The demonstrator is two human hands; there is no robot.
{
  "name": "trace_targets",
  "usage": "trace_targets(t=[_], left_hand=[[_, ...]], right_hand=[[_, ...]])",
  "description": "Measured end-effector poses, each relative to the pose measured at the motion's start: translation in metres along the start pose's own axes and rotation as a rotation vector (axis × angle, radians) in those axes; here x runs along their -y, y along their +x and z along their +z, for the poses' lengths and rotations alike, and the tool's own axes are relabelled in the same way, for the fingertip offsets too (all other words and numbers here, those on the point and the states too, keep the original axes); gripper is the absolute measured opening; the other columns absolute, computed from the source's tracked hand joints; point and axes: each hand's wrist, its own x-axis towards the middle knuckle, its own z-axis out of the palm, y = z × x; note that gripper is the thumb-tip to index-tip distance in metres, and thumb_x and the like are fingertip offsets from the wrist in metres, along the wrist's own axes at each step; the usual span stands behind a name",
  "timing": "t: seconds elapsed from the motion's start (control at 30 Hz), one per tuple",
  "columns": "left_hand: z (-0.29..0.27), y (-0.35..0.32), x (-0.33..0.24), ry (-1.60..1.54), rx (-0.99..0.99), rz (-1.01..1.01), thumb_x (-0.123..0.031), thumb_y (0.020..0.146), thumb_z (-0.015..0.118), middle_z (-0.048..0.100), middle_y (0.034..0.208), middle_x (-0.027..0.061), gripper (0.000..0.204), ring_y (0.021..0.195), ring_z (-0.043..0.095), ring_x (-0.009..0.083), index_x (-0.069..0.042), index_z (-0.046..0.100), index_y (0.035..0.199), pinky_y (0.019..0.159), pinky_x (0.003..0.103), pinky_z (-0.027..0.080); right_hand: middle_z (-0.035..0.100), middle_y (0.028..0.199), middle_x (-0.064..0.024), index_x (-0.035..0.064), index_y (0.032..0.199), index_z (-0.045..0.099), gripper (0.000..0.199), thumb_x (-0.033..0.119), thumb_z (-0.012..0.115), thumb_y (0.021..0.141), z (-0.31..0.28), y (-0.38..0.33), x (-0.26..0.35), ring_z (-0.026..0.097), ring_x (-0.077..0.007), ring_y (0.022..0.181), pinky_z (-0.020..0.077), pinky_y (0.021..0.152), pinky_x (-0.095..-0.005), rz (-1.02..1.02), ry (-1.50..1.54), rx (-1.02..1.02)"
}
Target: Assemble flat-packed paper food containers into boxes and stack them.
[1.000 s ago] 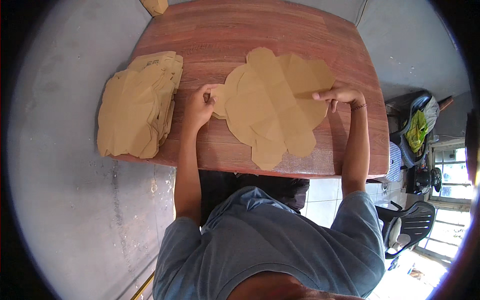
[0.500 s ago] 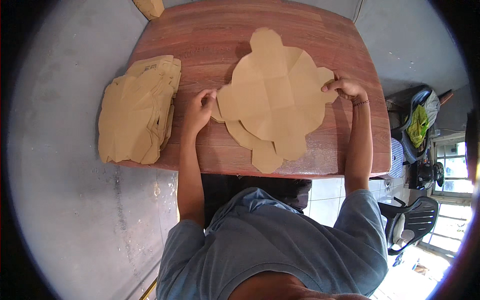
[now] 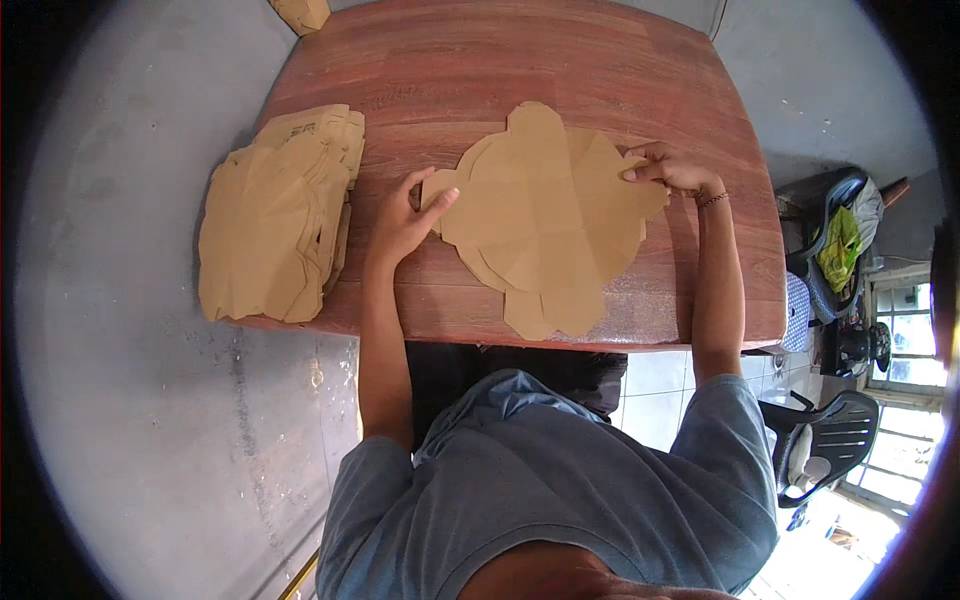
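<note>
Reddish wooden desk carried a flat brown scalloped cardboard cutout at centre. Left hand and right hand pressed open-fingered on opposite edges; light, bendable, probably best gripped by its flaps.

A flat cardboard cutout lies on the table, near its front edge; a stack of cutouts lies to its left, overhanging the table's left edge; the left hand rests between them; the right hand presses the cutout's right side.
</note>
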Motion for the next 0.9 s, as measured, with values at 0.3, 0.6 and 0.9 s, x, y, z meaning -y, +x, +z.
trace_targets(t=[0.3, 0.6, 0.9], left_hand=[[0.001, -0.002, 0.005, 0.050, 0.087, 0.017, -0.041, 0.072, 0.093, 0.054, 0.143, 0.0227, 0.089, 0.136, 0.051, 0.0346, -0.005, 0.055, 0.143, 0.112, 0.045, 0.043], [0.005, 0.001, 0.005, 0.131, 0.003, 0.079, -0.039, 0.076, 0.090, 0.055, 0.141, 0.0241, 0.086, 0.133, 0.053, 0.0377, 0.002, 0.053, 0.141, 0.112, 0.045, 0.043], [-0.036, -0.069, -0.070, 0.532, -0.447, 0.451, -0.027, 0.086, 0.080, 0.061, 0.118, 0.0204, 0.050, 0.115, 0.058, 0.0391, -0.003, 0.063, 0.127, 0.097, 0.050, 0.048]], right_hand=[[0.071, 0.117, -0.0112, 0.0006, 0.138, 0.057, 0.062, 0.015, 0.079, 0.082, 0.020, 0.001, 0.004, 0.072, -0.0206, 0.099, 0.0661, 0.066, -0.0320, -0.124, -0.036, 0.189], [0.068, 0.126, -0.0162, 0.0038, 0.143, 0.054, 0.072, 0.017, 0.081, 0.078, 0.028, -0.006, 0.034, 0.069, -0.0286, 0.110, 0.0660, 0.069, -0.0412, 0.108, -0.361, 0.144], [0.074, 0.117, -0.0195, -0.0012, 0.130, 0.063, 0.056, 0.034, 0.079, 0.089, 0.020, -0.005, 0.032, 0.073, -0.0275, 0.103, 0.0580, 0.086, -0.0366, -0.025, -0.278, -0.289]])
